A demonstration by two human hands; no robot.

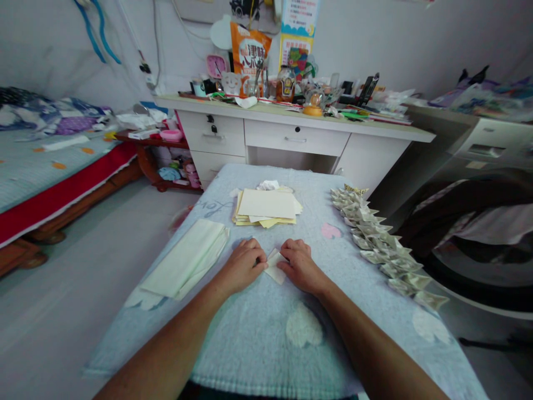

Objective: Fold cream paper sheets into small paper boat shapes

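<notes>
A small folded piece of cream paper (275, 271) lies on the blue cloth between my two hands. My left hand (246, 265) pinches its left corner with closed fingers. On its right side, my right hand (300, 265) grips the paper, thumb on top and fingers curled. Just beyond my hands sits a stack of cream and yellow paper sheets (266, 204). Left of my left arm lies a folded pile of pale green paper (187, 258). Along the right side of the table run rows of folded paper pieces with pointed ends (381, 244).
A blue patterned cloth (266, 344) covers the table. Crumpled white paper (268, 185) lies behind the stack. Beyond stands a white desk (291, 130) crowded with jars, a snack bag and a pink clock. A bed (62, 166) is at left, a washing machine (478, 166) at right.
</notes>
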